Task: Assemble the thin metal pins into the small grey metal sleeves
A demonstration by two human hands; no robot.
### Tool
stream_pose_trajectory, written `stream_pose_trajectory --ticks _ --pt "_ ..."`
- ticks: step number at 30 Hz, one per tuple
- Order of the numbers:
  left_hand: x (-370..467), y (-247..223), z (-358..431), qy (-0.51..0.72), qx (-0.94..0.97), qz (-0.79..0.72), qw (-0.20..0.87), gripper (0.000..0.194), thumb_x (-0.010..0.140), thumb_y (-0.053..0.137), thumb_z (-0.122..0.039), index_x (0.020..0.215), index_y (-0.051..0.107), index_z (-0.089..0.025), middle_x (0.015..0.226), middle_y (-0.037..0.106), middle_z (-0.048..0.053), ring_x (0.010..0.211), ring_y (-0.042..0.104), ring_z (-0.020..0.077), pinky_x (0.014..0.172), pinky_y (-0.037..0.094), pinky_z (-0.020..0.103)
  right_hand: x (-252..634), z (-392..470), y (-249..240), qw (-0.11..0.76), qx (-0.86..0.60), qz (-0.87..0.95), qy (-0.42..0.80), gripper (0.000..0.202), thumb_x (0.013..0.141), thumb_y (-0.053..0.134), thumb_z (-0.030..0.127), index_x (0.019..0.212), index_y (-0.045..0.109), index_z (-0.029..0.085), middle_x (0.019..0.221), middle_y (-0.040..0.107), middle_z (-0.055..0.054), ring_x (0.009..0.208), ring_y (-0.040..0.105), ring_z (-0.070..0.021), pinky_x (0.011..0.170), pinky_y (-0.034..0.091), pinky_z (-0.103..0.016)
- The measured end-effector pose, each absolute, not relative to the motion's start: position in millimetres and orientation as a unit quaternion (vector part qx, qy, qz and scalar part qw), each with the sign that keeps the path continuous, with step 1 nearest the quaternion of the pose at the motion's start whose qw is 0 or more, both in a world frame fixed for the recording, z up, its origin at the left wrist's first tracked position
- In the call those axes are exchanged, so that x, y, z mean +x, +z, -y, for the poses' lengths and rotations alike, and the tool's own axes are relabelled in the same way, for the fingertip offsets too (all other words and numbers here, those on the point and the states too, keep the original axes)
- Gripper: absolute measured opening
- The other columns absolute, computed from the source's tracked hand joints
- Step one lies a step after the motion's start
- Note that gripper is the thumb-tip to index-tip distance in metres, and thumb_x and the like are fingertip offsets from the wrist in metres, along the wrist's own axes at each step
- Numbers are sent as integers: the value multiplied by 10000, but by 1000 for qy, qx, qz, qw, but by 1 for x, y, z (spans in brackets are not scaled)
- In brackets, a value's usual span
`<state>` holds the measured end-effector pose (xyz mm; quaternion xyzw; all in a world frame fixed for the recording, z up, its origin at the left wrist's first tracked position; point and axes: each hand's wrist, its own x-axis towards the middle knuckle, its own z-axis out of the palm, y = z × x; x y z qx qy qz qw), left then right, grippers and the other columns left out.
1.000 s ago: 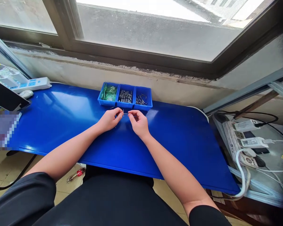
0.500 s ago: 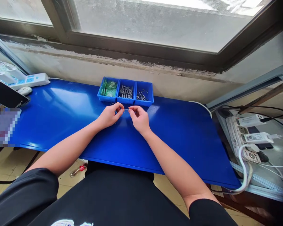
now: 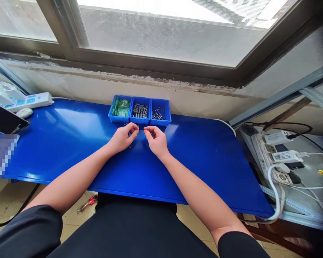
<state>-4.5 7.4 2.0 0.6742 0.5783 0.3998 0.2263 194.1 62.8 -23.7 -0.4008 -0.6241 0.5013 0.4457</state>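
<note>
Over the blue table (image 3: 134,172), my left hand (image 3: 123,138) and my right hand (image 3: 157,141) meet with their fingertips a short gap apart. A thin metal rod (image 3: 141,130) spans that gap, pinched by my right thumb and fingers. Its other end reaches a small, thin upright piece (image 3: 139,131) pinched in my left fingertips; whether the two are joined is too small to tell. A few tiny slender pieces lie partly hidden around my left hand.
Behind my hands three blue bins stand in a row: a left bin (image 3: 119,119) with green plastic bags, a middle bin (image 3: 139,120) with grey cylinders, a right bin (image 3: 161,122) with metal pins. Power strips (image 3: 33,102) (image 3: 269,157) with cables flank the table.
The view has tilted a little, so the bins and hands sit slightly lower and further left. Both hands keep their pinch, and the rod stays between them.
</note>
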Motion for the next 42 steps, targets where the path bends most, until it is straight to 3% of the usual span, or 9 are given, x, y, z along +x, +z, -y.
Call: stream_pose_trajectory --ticks 8,16,26,33,38,42 --pt "-5 7 -7 403 682 -568 223 296 1056 589 -498 1000 714 -236 791 746 7 717 642 176 720 490 305 196 -60 -19 441 -396 634 497 409 960 739 598 1098 835 225 1132 889 -108 993 815 -238 929 659 -404" --pt "-6 3 -7 394 673 -587 218 274 1039 635 -479 1150 723 -245 820 752 -12 649 602 156 686 496 289 193 -61 -20 438 -405 627 502 371 975 743 562 1103 839 227 1105 884 -99 931 788 -221 891 651 -392" --pt "-8 5 -8 388 681 -584 211 354 1084 564 -546 980 712 -242 769 740 10 698 652 184 704 489 312 192 -61 -22 435 -399 628 506 353 973 748 553 1087 840 232 1112 888 -91 964 801 -219 925 656 -395" --pt "-7 3 -7 391 674 -589 214 309 1029 653 -510 1157 742 -243 776 731 -26 615 558 149 676 483 290 195 -63 -20 445 -409 619 502 367 978 752 562 1118 835 234 1122 883 -88 996 803 -222 951 664 -397" --pt "-8 4 -7 391 674 -591 210 254 1037 643 -478 1085 734 -246 770 717 -30 595 523 135 648 465 278 193 -63 -21 437 -403 625 506 343 980 758 544 1106 835 235 1091 879 -79 988 800 -221 937 661 -392" --pt "-8 6 -7 393 675 -587 212 296 1044 630 -521 1035 739 -246 777 734 -9 666 598 163 671 483 290 193 -62 -20 437 -403 630 500 336 980 755 542 1101 837 239 1095 879 -79 978 798 -220 931 660 -392"
